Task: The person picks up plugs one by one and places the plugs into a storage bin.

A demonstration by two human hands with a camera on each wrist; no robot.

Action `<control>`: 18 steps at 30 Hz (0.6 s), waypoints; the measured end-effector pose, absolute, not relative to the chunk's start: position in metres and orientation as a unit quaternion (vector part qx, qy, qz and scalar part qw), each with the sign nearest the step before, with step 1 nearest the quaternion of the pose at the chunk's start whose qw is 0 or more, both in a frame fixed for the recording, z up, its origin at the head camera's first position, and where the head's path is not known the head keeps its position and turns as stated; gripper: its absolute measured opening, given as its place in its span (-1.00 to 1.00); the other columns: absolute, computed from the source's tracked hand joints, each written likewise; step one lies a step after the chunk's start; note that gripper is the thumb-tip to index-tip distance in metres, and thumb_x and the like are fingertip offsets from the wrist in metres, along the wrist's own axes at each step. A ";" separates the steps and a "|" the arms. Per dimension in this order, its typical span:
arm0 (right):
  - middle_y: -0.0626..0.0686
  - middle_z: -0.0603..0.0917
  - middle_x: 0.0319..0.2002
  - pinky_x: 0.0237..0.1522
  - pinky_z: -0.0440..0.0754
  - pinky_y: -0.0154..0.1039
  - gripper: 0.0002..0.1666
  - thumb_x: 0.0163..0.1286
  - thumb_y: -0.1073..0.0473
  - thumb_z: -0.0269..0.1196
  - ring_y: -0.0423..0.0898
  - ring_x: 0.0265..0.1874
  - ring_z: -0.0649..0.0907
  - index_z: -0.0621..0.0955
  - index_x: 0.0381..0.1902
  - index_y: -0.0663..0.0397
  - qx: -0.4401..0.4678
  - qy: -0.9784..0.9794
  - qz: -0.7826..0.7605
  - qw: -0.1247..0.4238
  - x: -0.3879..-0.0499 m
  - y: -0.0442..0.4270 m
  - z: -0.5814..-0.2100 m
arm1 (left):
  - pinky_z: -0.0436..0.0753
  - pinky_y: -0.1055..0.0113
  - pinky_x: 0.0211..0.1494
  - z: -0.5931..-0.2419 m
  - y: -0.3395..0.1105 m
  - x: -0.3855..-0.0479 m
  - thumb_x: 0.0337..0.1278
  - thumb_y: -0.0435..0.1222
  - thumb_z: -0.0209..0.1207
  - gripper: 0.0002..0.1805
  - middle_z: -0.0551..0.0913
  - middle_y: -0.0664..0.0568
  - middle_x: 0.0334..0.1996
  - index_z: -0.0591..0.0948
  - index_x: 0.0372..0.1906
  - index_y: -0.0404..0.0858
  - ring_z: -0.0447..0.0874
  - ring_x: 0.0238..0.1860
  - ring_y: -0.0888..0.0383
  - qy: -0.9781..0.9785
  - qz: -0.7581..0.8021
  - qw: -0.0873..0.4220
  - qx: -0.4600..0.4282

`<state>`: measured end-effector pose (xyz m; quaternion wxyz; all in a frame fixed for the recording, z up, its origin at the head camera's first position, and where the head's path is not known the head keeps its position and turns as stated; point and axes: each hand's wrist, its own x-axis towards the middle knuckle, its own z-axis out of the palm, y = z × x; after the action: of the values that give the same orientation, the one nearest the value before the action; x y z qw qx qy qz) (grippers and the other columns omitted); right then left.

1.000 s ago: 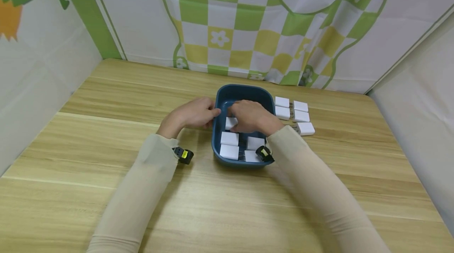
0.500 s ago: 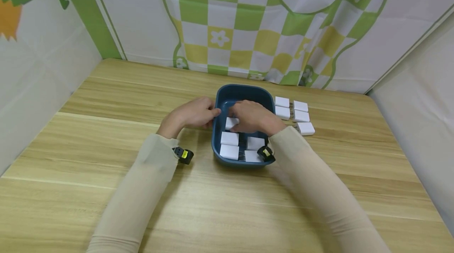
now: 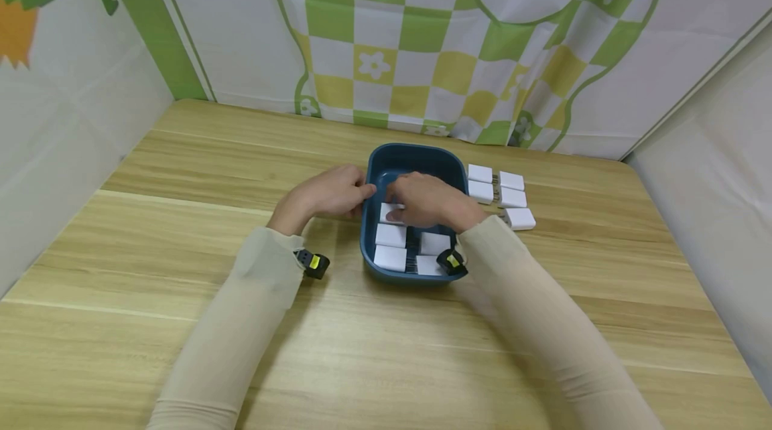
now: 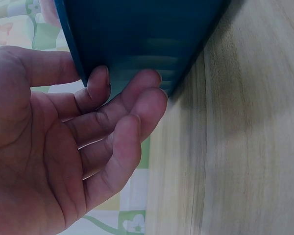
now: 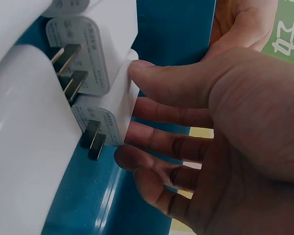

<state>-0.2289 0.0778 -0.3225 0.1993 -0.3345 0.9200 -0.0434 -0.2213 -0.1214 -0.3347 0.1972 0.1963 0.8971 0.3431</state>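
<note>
In the head view, a dark blue plastic bin (image 3: 364,236) stands on the table. My left hand (image 3: 334,190) is at its left side. In the left wrist view the thumb and a curled index finger (image 4: 99,84) pinch the bin's rim, with the other fingers bent beside the outer wall. My right hand (image 3: 427,199) reaches inside and holds a white charger plug (image 3: 389,213), thumb on one edge and fingertips against its side. That charger's prongs (image 5: 92,139) show in the right wrist view. Beside it lie two chargers (image 3: 391,236) on the left and two more (image 3: 434,243) opposite, prongs facing inward.
Several white chargers (image 3: 511,197) lie in two columns on the table right of the bin. The wooden table (image 3: 374,349) ends at a patterned curtain (image 3: 422,35) behind and pale cloth walls at the sides.
The charger under my right hand has shifted slightly toward the front and left, now lying close against the row in front of it. My left hand and the bin have not moved.
</note>
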 end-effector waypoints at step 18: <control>0.05 0.65 0.09 0.04 0.60 -0.09 -0.57 0.51 0.02 0.25 -0.06 -0.02 0.65 0.62 0.23 0.07 -0.340 0.920 -0.038 0.191 -0.225 0.077 -0.321 | 0.56 0.24 -0.30 -0.335 -0.122 -0.222 0.59 -0.18 -0.05 -0.65 0.66 -0.10 -0.38 0.60 -0.27 -0.31 0.63 -0.40 0.01 0.898 0.340 0.197 0.196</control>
<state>-0.2245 0.0773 -0.3214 0.1908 -0.3398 0.9201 -0.0385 -0.2217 -0.1215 -0.3346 0.1968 0.1955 0.8984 0.3404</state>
